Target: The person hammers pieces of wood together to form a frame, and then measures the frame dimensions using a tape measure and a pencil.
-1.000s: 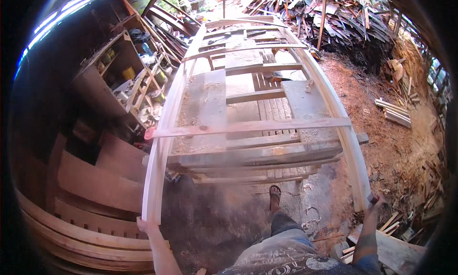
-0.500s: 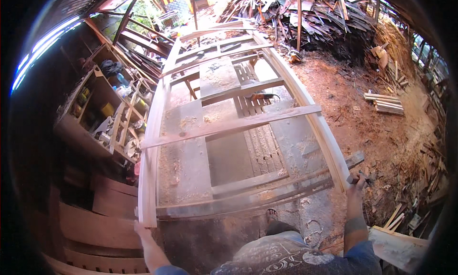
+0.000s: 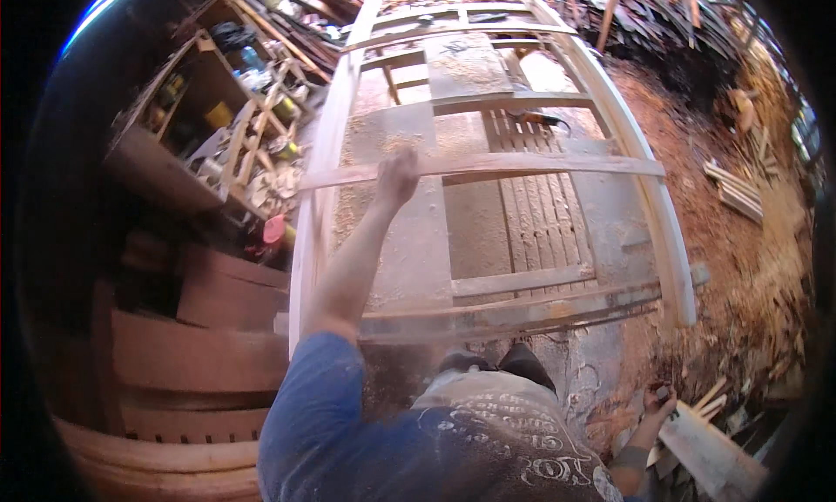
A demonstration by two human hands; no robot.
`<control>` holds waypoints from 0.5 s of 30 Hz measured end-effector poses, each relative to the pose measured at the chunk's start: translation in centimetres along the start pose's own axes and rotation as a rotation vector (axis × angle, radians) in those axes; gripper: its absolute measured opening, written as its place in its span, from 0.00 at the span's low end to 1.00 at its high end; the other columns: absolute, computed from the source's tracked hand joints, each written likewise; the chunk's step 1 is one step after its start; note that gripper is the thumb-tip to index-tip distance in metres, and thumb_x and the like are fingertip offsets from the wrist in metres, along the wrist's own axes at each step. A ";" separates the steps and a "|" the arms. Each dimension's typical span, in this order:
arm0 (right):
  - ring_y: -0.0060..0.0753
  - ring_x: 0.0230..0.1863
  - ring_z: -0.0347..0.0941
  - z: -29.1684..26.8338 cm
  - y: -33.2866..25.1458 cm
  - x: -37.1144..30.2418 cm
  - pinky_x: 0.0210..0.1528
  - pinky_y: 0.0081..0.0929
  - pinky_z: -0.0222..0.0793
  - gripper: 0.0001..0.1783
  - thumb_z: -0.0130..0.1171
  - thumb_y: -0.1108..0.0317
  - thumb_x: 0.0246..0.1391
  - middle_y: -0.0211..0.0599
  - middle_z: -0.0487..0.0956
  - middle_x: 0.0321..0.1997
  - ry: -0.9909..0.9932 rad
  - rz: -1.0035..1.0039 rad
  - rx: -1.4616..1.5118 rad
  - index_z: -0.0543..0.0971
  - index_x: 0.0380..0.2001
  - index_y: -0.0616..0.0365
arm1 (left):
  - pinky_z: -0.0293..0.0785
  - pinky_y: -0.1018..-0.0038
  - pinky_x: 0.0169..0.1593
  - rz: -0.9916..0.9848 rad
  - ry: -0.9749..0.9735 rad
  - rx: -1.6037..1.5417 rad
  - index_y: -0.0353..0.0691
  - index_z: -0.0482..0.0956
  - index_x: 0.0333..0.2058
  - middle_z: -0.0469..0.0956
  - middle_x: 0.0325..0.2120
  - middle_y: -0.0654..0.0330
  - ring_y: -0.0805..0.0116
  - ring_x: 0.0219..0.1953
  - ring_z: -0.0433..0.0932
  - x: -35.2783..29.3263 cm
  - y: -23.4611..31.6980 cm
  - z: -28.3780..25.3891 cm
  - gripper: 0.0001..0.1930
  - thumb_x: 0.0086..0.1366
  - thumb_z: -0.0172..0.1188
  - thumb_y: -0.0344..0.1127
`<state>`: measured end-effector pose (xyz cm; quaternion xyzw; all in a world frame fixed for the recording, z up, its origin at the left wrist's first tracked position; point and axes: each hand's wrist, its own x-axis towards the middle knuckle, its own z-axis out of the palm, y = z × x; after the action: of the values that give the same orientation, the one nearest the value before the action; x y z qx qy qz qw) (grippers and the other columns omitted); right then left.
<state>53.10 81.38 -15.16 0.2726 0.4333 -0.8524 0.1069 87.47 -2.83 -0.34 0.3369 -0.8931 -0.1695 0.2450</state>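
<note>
A long wooden frame (image 3: 670,241) lies on a bench of boards strewn with shavings. Across it runs a pale wooden slat (image 3: 540,163). My left hand (image 3: 399,178) is closed at this slat, left of its middle, with the arm stretched forward over the frame; the fingertips are hidden. Low at the right, apart from the frame, my right hand (image 3: 659,402) is closed around a small dark metal tool (image 3: 664,392), mostly covered by the fingers. Beyond the slat, a dark and orange hand tool (image 3: 538,119) rests on the bench.
At the left stands an open wooden cabinet (image 3: 165,167) with cans and clutter, near a pink object (image 3: 274,230). Reddish boards (image 3: 187,350) are stacked below it. Scrap wood is heaped at the far right, cut sticks (image 3: 734,193) lie on sawdust, and a pale board (image 3: 710,445) lies near my right hand.
My left hand has gone from the frame's near left corner forward to the cross slat. My right hand has left the near right corner and dropped lower, still holding the dark tool. The view has shifted.
</note>
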 end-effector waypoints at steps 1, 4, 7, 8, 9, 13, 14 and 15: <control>0.38 0.35 0.75 -2.2 1.2 -1.4 0.39 0.40 0.76 0.10 0.58 0.64 0.54 0.38 0.78 0.32 -0.006 0.117 0.186 0.77 0.33 0.59 | 0.70 0.51 0.50 0.098 0.048 0.170 0.28 0.74 0.44 0.76 0.42 0.35 0.36 0.45 0.75 2.0 -3.3 3.6 0.15 0.71 0.42 0.33; 0.40 0.31 0.73 -0.8 7.4 -8.6 0.38 0.40 0.74 0.08 0.58 0.65 0.51 0.38 0.76 0.28 0.208 0.438 0.408 0.76 0.29 0.58 | 0.73 0.51 0.49 0.197 0.186 0.297 0.35 0.76 0.45 0.79 0.43 0.39 0.38 0.45 0.77 4.4 -14.5 0.5 0.14 0.69 0.45 0.35; 0.43 0.29 0.71 -10.7 6.2 -14.9 0.37 0.40 0.73 0.08 0.57 0.65 0.50 0.38 0.75 0.27 0.324 0.187 0.410 0.75 0.26 0.58 | 0.74 0.53 0.42 0.371 0.068 0.404 0.33 0.75 0.32 0.75 0.32 0.41 0.42 0.37 0.76 6.5 -9.8 7.5 0.07 0.62 0.50 0.30; 0.42 0.30 0.71 -12.7 7.1 -16.1 0.37 0.39 0.73 0.09 0.57 0.65 0.50 0.40 0.75 0.30 0.333 0.194 0.369 0.75 0.31 0.60 | 0.71 0.53 0.50 0.443 -0.136 0.612 0.37 0.77 0.41 0.77 0.39 0.43 0.44 0.42 0.77 6.5 -10.0 7.1 0.11 0.63 0.49 0.32; 0.40 0.31 0.71 -15.4 6.6 -18.5 0.36 0.39 0.72 0.13 0.56 0.66 0.51 0.42 0.76 0.34 0.379 0.181 0.310 0.76 0.37 0.61 | 0.71 0.53 0.50 0.406 -0.171 0.463 0.36 0.76 0.42 0.76 0.39 0.42 0.42 0.42 0.76 4.9 -6.8 8.9 0.12 0.64 0.49 0.33; 0.45 0.27 0.70 -21.0 7.7 -21.8 0.31 0.44 0.71 0.07 0.52 0.64 0.50 0.40 0.73 0.26 0.485 0.214 0.294 0.73 0.26 0.56 | 0.70 0.49 0.47 0.350 -0.041 0.256 0.32 0.74 0.42 0.75 0.37 0.39 0.37 0.43 0.75 -5.6 -2.0 7.6 0.12 0.67 0.46 0.33; 0.45 0.27 0.70 -21.7 8.8 -21.9 0.31 0.44 0.71 0.07 0.52 0.64 0.50 0.40 0.73 0.26 0.509 0.209 0.312 0.73 0.26 0.56 | 0.70 0.48 0.48 0.323 -0.107 0.231 0.31 0.74 0.44 0.75 0.40 0.38 0.36 0.45 0.75 -8.6 1.0 5.3 0.13 0.67 0.45 0.33; 0.45 0.27 0.70 -22.0 8.6 -21.5 0.29 0.45 0.71 0.07 0.51 0.65 0.50 0.41 0.73 0.26 0.582 0.201 0.372 0.73 0.27 0.56 | 0.69 0.48 0.47 -0.078 -0.406 0.112 0.30 0.74 0.44 0.76 0.42 0.36 0.36 0.46 0.75 -11.0 9.6 0.0 0.14 0.69 0.45 0.34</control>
<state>82.65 92.57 -19.51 0.5599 0.2540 -0.7886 0.0110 89.68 11.51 0.59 0.3433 -0.9185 -0.1934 0.0341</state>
